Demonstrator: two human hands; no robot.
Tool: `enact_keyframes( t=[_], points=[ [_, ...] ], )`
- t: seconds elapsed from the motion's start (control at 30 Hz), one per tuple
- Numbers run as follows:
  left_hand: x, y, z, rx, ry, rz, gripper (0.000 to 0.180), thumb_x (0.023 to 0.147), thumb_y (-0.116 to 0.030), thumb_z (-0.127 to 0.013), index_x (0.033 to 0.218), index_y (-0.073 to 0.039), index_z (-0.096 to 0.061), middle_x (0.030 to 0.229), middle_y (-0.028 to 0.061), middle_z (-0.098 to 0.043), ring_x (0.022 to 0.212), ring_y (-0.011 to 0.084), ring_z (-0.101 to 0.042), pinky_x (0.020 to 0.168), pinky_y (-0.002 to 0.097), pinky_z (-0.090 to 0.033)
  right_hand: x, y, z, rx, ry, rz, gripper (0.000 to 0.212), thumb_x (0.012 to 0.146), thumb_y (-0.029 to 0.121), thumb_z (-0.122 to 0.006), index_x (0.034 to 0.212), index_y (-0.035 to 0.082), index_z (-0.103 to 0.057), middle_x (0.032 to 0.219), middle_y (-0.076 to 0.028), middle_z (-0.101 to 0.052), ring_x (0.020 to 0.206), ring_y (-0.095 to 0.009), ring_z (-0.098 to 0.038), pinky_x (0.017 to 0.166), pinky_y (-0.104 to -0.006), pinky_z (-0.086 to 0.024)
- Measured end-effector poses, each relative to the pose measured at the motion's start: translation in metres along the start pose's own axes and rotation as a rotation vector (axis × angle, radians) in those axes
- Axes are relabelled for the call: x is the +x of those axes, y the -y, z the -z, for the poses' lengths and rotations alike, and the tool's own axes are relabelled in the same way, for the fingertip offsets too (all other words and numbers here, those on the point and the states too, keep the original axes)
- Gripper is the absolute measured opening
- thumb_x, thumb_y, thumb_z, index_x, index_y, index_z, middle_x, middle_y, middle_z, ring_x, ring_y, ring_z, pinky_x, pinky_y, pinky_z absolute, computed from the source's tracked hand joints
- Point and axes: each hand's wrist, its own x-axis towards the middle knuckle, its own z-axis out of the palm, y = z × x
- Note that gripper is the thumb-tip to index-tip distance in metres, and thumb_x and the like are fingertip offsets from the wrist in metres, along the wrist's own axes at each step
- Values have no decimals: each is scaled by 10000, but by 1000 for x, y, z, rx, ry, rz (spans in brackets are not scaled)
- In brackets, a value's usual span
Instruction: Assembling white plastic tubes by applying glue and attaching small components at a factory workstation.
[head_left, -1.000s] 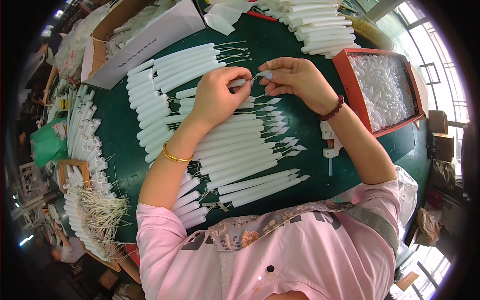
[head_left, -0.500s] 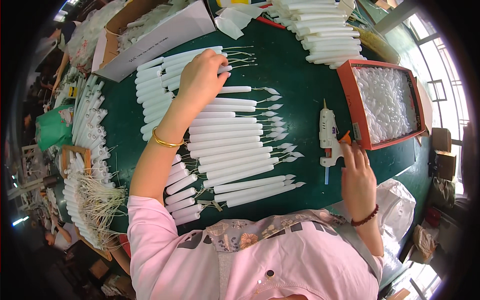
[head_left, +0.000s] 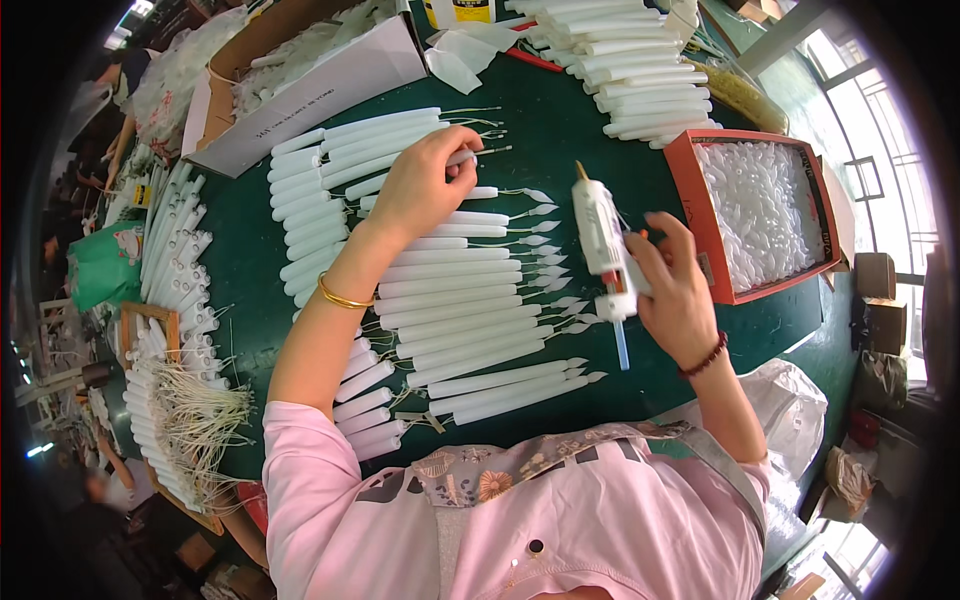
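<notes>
My left hand (head_left: 425, 185) reaches over the rows and pinches the end of a white candle-shaped tube (head_left: 369, 187), whose thin wire pokes out beyond my fingertips. My right hand (head_left: 675, 285) grips a white hot glue gun (head_left: 601, 235), raised off the table with its nozzle toward the far side and a bluish glue stick (head_left: 621, 345) out of its rear. Between the hands and nearer to me lie several white electric candles (head_left: 460, 292), side by side, with flame-shaped tips (head_left: 547, 258) on wires at their right ends. Untipped tubes (head_left: 385, 122) with bare wires lie beyond.
An orange-red box (head_left: 684, 215) full of small clear-white flame pieces stands at right. A stack of white tubes (head_left: 640, 75) lies at the far side. A white carton (head_left: 310, 105) stands far left. More tubes with tangled wires (head_left: 205, 410) line the left edge of the green table (head_left: 560, 385).
My right hand has closed on the glue gun, lifted it and brought it left toward the candles. My left hand has shifted slightly right and nearer, now pinching a tube's end.
</notes>
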Motion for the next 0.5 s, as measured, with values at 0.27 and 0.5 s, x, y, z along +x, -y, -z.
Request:
enact_keyframes(
  t=[0.27, 0.5],
  points=[
    [-2, 7, -11, -81, 18, -72, 130, 908, -25, -729, 1025, -4, -677, 950, 98, -682, 817, 217, -688, 778, 305, -603, 31, -3, -39, -42, 0, 143, 489, 738, -29, -729, 1208, 71, -640, 1250, -127, -582, 991, -345, -672, 801, -417, -586],
    [-5, 6, -13, -74, 15, -106, 79, 893, -15, -736, 955, 6, -691, 919, 92, -678, 793, 203, -694, 735, 290, -627, 31, -2, -44, -72, 30, 180, 424, 736, -7, -747, 1140, 83, -654, 1183, -107, -580, 951, -305, -666, 763, -391, -578]
  ],
)
